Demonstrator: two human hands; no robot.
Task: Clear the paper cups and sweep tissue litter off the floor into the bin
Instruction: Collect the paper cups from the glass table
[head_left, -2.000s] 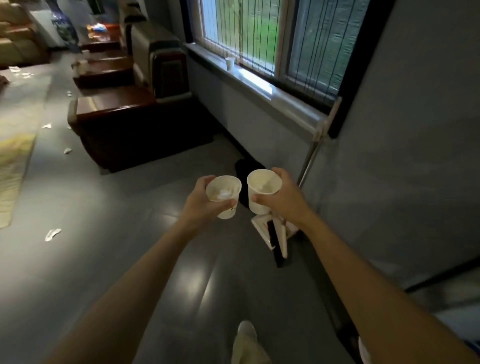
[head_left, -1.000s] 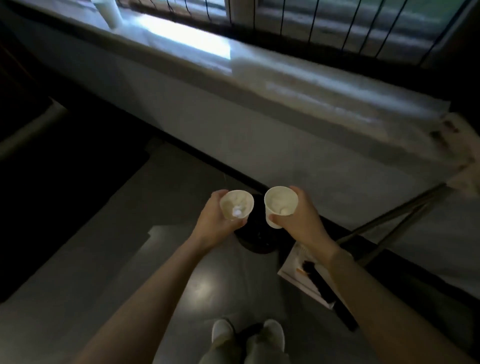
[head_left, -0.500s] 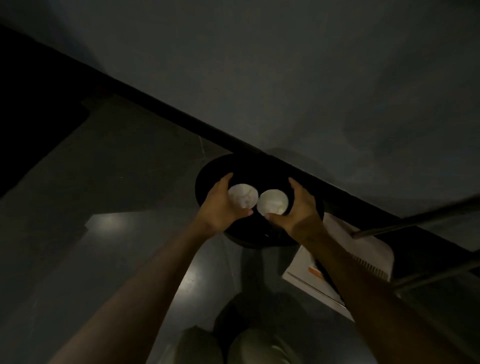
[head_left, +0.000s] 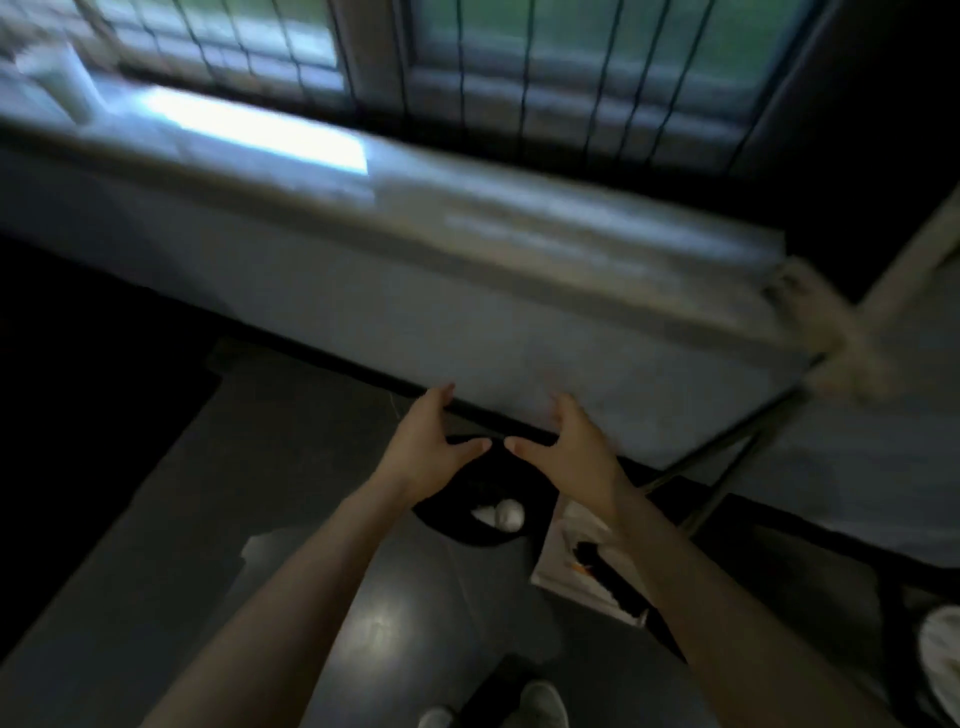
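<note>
We stand at a grey wall under a barred window (head_left: 519, 67), on a dark, glossy floor (head_left: 311, 597); the whole view is blurred. At the far left of the pale window sill (head_left: 467, 208) stands one white paper cup (head_left: 57, 83), upright as far as we can tell. Below it, the left side is taken up by a dark mass that we cannot make out.

Our left hand (head_left: 431, 447) hangs in the air, fingers straight and spread wide, thumb pointing to the right, and it holds nothing. Just beneath and between our hands sits the black bin (head_left: 457, 532), close against the foot of the wall. Inside it lie white paper cups (head_left: 503, 514); they blur together and we cannot count them.

Our right hand (head_left: 571, 447) mirrors the left: spread wide, thumb pointing left, empty. The two thumb tips are near each other but apart.

Just right of the bin a white dustpan (head_left: 558, 561) lies on the floor with a black brush (head_left: 605, 569) on it, partly under our right forearm. Thin metal rods (head_left: 727, 457) slant up to the right. Our pale shoes (head_left: 543, 701) show at the bottom edge.
</note>
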